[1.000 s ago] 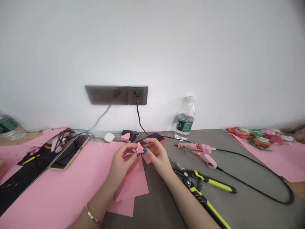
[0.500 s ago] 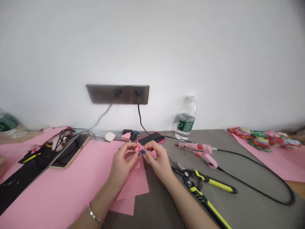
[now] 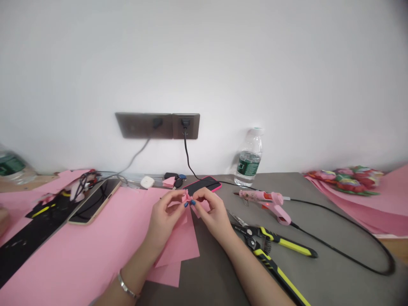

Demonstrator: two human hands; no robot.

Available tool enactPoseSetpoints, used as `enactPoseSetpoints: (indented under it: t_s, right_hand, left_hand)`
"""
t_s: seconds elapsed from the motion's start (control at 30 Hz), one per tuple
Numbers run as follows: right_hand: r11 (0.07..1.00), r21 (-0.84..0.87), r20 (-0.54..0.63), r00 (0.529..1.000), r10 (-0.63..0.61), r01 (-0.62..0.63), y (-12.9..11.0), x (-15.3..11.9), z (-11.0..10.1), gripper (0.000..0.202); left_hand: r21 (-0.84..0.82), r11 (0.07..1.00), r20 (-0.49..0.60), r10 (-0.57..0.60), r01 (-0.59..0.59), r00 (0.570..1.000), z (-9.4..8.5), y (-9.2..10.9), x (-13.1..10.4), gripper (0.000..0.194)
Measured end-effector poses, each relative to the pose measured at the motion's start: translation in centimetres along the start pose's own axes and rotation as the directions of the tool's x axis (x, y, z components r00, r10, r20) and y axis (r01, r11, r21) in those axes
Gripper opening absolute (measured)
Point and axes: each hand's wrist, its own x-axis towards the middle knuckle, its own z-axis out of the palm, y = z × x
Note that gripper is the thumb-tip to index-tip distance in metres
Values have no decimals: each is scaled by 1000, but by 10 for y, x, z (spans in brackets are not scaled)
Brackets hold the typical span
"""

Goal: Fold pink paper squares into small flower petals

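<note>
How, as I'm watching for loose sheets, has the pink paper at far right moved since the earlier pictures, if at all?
Yes: judged against the wall outlet, the right side of the pink paper has shifted upward.

See grey tabletop (image 3: 207,276). Has clear water btl (image 3: 248,163) standing at back edge, w/ pink-rimmed phone (image 3: 204,185) L of it, nr same edge. Toward R edge, holds pink glue gun (image 3: 266,197) w/ blk cable (image 3: 390,263) looping; nearer front, blk/yellow pliers (image 3: 264,233), handles spread. Bears lrg pink sheet (image 3: 105,238) across L part, smaller pink sheets (image 3: 183,250) partly overlapping it, more pink paper (image 3: 392,212) along R edge.
</note>
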Motion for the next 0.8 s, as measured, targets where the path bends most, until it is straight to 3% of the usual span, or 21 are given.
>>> enactPoseSetpoints:
  t_s: [0.13, 0.37, 0.8]
  right_hand:
    - [1000, 12, 59, 998, 22, -23, 0, -1, 0, 11]
    - [999, 32, 49, 998, -29, 27, 3, 0, -3, 12]
    - [997, 70, 34, 999, 29, -31, 5, 3, -5, 7]
  left_hand:
    - [32, 998, 31, 56, -57, 998, -1, 1, 1, 17]
    - [-156, 969, 78, -182, 193, 980, 1, 1, 2, 25]
    - [-374, 873, 165, -271, 314, 948, 3, -4, 2, 25]
